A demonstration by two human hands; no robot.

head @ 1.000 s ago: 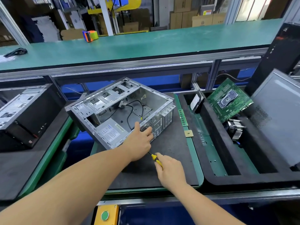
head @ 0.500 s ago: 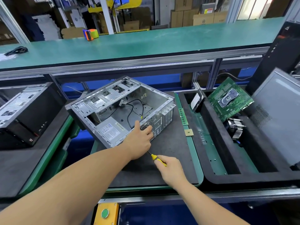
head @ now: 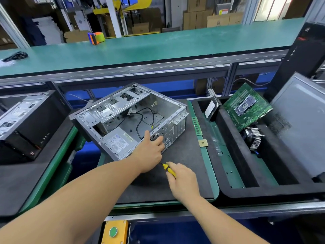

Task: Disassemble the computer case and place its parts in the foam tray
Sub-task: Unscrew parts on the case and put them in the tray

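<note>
An open grey computer case (head: 123,110) lies on its side on a dark mat (head: 184,155), with black cables and a power supply (head: 119,141) inside. My left hand (head: 149,154) grips the case's near rear corner, thumb over the rim. My right hand (head: 182,180) holds a yellow-handled screwdriver (head: 168,169) whose tip points at the case's rear panel under my left hand. The black foam tray (head: 232,155) to the right holds a green motherboard (head: 246,106), a hard drive (head: 212,108), a heatsink (head: 255,138) and a grey side panel (head: 302,124).
A memory stick (head: 197,125) and a small CPU chip (head: 203,143) lie on the mat's right edge. Another black computer (head: 26,124) sits on the left mat. A green bench (head: 158,46) with a tape dispenser (head: 95,37) runs behind. A green button box (head: 114,231) is below.
The view shifted slightly. My right hand with the screwdriver moved a little up and right; my left hand stays on the case corner.
</note>
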